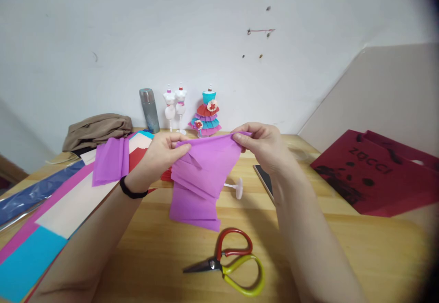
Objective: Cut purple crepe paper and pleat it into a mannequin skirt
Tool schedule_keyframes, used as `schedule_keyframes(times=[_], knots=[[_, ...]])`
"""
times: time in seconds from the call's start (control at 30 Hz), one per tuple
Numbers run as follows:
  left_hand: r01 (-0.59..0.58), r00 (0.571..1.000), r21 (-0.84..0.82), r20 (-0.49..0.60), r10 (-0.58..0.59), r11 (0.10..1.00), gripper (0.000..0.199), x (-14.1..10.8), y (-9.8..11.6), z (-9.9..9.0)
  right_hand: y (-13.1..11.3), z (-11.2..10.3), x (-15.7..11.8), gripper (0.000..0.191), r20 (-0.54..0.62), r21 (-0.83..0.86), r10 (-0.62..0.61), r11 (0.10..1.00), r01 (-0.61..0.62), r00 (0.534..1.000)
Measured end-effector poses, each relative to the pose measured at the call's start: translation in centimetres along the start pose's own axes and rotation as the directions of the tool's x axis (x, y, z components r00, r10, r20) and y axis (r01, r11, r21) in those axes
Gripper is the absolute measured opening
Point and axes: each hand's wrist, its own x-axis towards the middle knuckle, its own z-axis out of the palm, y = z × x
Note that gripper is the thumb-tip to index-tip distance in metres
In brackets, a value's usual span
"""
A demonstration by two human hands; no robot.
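Observation:
A sheet of purple crepe paper [206,168] is stretched between my two hands, its upper edge folded over. My left hand [168,150] pinches the left end of that edge between thumb and fingers. At the other end, my right hand [259,140] pinches the right corner. The lower part of the paper hangs in layered folds near the tabletop. Behind it a white stand base [239,188] sticks out, the rest of it hidden. Scissors [214,265] with one red and one yellow handle lie on the table nearer to me.
Coloured paper sheets [78,202] and folded purple paper [110,161] lie at left. Along the wall stand a flask [149,111], two white mini mannequins [180,106] and one in a ruffled dress [207,115]. A phone [263,179] and red bag [373,175] are at right.

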Motion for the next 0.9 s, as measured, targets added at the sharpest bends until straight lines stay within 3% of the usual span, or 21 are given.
schedule_keyframes(times=[0.13, 0.33, 0.57, 0.8, 0.9], knots=[[-0.033, 0.999, -0.076, -0.032, 0.031, 0.997, 0.017, 0.09, -0.16, -0.11, -0.16, -0.10, -0.06, 0.014, 0.038, 0.035, -0.014, 0.999, 0.013, 0.999], [0.008, 1.000, -0.175, 0.029, -0.003, 0.985, 0.024, 0.26, -0.53, -0.48, 0.33, -0.40, 0.24, 0.013, 0.054, 0.125, -0.009, 0.992, 0.002, 0.998], [-0.038, 0.995, -0.106, -0.099, 0.027, 0.994, 0.013, 0.40, -0.19, -0.24, 0.05, -0.42, 0.06, 0.008, 0.012, 0.015, 0.002, 1.000, -0.002, 1.000], [-0.023, 0.999, -0.298, -0.030, 0.015, 0.954, 0.023, 0.34, -0.37, -0.47, 0.22, 0.15, 0.20, 0.013, -0.028, 0.165, 0.007, 0.986, -0.002, 1.000], [-0.043, 0.998, -0.266, -0.051, 0.030, 0.963, 0.020, 0.28, -0.31, -0.38, 0.45, 0.20, 0.26, 0.010, -0.064, 0.106, -0.040, 0.993, 0.046, 0.997]])
